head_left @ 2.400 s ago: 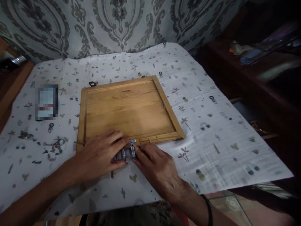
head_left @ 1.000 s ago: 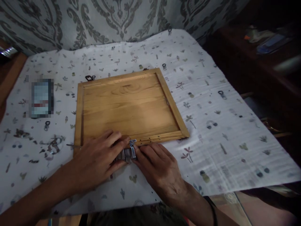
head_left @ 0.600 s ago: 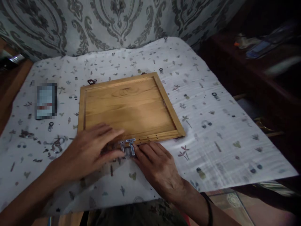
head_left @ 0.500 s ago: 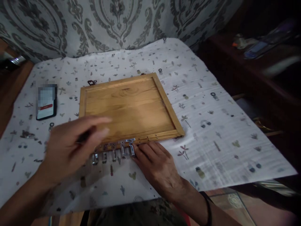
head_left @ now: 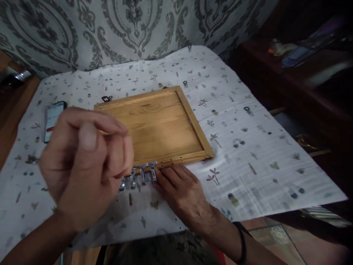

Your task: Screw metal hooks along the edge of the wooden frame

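Two hands have parted: the left hand (head_left: 91, 165) has lifted off the toothed metal strip (head_left: 142, 173), raised toward the camera, fingers curled in, contents hidden. Seemingly only the right hand (head_left: 182, 191) now steadies the strip, just left of its bent fingers; whether they pinch, I cannot tell. The wooden panel (head_left: 162, 121) lies beyond those fingers.

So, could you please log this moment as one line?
left hand: raised, curled, grasp unclear | right hand: at metal pieces | metal pieces: along near edge of wooden panel | phone: partly hidden
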Action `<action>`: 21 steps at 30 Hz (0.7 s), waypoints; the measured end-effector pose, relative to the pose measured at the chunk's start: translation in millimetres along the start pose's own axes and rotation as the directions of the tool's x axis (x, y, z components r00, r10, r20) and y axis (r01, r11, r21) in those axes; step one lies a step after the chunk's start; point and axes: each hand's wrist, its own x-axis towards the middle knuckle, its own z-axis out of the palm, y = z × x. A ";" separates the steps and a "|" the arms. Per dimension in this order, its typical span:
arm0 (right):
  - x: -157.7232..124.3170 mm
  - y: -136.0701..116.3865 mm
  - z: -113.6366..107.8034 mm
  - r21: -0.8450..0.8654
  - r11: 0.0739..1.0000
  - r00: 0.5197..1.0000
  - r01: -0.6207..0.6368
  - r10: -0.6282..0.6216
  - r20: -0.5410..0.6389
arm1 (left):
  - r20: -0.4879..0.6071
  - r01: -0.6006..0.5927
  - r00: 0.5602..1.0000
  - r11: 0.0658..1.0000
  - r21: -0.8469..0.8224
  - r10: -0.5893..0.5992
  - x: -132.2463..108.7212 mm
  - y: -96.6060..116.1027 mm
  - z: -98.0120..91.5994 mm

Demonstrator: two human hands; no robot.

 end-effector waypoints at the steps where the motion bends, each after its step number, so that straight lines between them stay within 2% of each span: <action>1: -0.2 0.0 0.9 0.000 1.000 1.000 -0.003 0.003 -0.002 | 0.005 -0.026 1.000 0.998 -0.058 0.027 2.0 -2.3 7.1; 4: -0.4 -0.1 2.7 -0.001 1.000 1.000 -0.006 0.006 -0.014 | 0.038 -0.138 0.988 0.959 -0.247 0.152 7.8 -12.3 13.3; 6: -0.3 -0.1 2.7 -0.002 1.000 1.000 -0.004 0.004 -0.028 | 0.037 -0.168 0.982 0.943 -0.288 0.186 9.3 -19.1 12.9; 10: 0.5 -0.2 1.2 -0.003 1.000 0.999 -0.001 0.001 -0.034 | 0.053 -0.170 0.980 0.949 -0.267 0.190 7.3 -27.7 13.7; 21: 0.5 0.6 2.6 0.026 1.000 0.999 -0.012 0.013 -0.031 | 0.100 -0.151 0.978 0.953 -0.261 0.182 2.5 -34.9 21.4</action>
